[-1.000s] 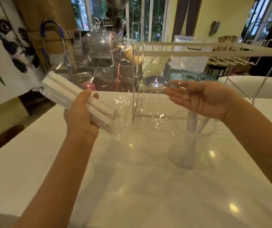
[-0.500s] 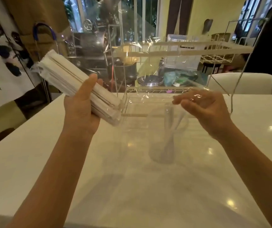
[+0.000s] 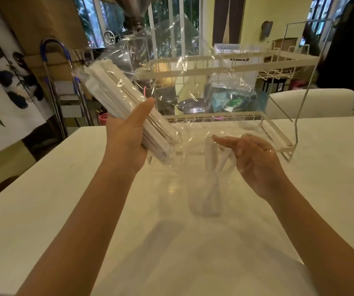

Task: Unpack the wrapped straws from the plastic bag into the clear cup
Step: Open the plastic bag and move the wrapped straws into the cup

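Note:
My left hand [image 3: 126, 142] grips a thick bundle of white paper-wrapped straws [image 3: 112, 90] inside a clear plastic bag [image 3: 193, 67]. The bundle tilts up to the left, and the bag's loose open end billows up and to the right. A clear cup [image 3: 195, 201] stands on the white table [image 3: 65, 210] and holds a few wrapped straws [image 3: 211, 184]. My right hand [image 3: 255, 163] hovers at the cup's right rim with its fingers loosely apart. Nothing shows clearly in its grasp, and the bag's film lies over it.
A white wire dish rack [image 3: 235, 60] stands on the table right behind the cup and both hands. A white chair back [image 3: 310, 103] is beyond the table's far edge. Clutter and a blue-handled trolley [image 3: 52, 60] fill the back left.
My right hand has come down from palm-up at rack height to the cup's rim. My left hand has raised and tilted the bundle, and the bag's loose end has billowed higher.

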